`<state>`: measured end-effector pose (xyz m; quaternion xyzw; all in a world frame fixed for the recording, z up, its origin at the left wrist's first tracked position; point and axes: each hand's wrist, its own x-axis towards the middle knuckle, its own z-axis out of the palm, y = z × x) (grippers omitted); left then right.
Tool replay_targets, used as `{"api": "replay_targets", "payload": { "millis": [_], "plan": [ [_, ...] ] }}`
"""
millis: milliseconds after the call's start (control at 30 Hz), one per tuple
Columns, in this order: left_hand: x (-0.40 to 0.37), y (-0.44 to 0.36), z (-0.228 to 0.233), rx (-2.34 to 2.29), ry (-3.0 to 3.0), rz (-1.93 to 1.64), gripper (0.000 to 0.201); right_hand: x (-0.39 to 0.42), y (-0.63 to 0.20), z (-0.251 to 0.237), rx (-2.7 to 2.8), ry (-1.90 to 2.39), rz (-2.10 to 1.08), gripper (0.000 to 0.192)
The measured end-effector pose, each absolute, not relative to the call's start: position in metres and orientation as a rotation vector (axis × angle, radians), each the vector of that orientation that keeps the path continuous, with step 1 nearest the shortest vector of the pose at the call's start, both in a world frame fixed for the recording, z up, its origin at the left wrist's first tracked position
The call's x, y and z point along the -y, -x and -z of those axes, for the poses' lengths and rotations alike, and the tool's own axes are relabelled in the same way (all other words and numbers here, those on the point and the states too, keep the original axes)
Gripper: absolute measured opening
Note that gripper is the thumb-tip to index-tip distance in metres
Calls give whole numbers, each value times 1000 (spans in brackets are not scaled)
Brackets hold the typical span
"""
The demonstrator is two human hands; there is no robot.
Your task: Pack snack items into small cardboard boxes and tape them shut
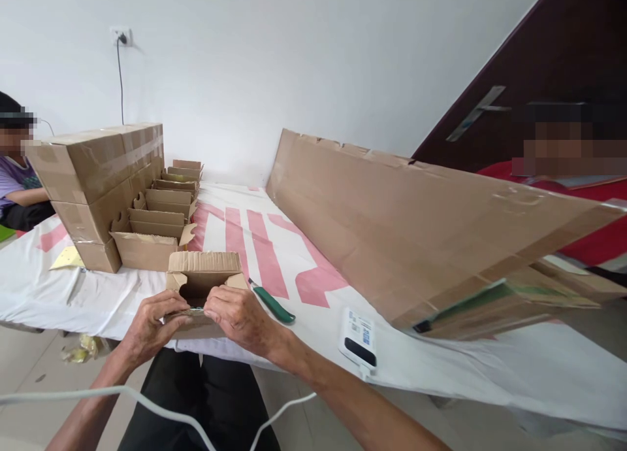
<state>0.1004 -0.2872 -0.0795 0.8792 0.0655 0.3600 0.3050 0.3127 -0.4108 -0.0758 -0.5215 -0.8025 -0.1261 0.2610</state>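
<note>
I think I am in the middle of folding up a small cardboard box, and the front flap is the part in hand now. The small cardboard box sits at the near edge of the tabletop, and I use it as my landmark. My left hand is curled at the front left corner of the box, fingers bent and pressing on the low front flap. My right hand is at the front right corner, fingers closed narrow and pinching the same flap edge. Something small and dark shows between my hands, but I cannot tell what it is. I judge the next move needs both hands to push that flap down evenly so it tucks in straight. Just right of the box lies a green-handled tool. Farther right is a white phone-like device. Behind the box, to the left, stand a row of open boxes and a big taped carton. Far right of the box leans a long cardboard sheet.
</note>
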Motion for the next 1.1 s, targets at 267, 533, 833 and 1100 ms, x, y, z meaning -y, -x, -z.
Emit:
{"api": "replay_targets", "payload": {
  "millis": [267, 533, 833, 1100],
  "plan": [
    [277, -93, 75, -138, -2196, -886, 21, 402, -314, 67, 2255, 1448, 304, 29],
    [274, -97, 70, -231, -2171, -854, 32, 407, -350, 68, 2240, 1441, 173, 34],
    [271, -99, 69, -283, -2197, -824, 40, 436, -378, 72, 1908, 1471, -192, 29],
    [263, -89, 56, -301, -2249, -606, 37, 430, -380, 93, 1797, 1485, -110, 36]
  ]
}}
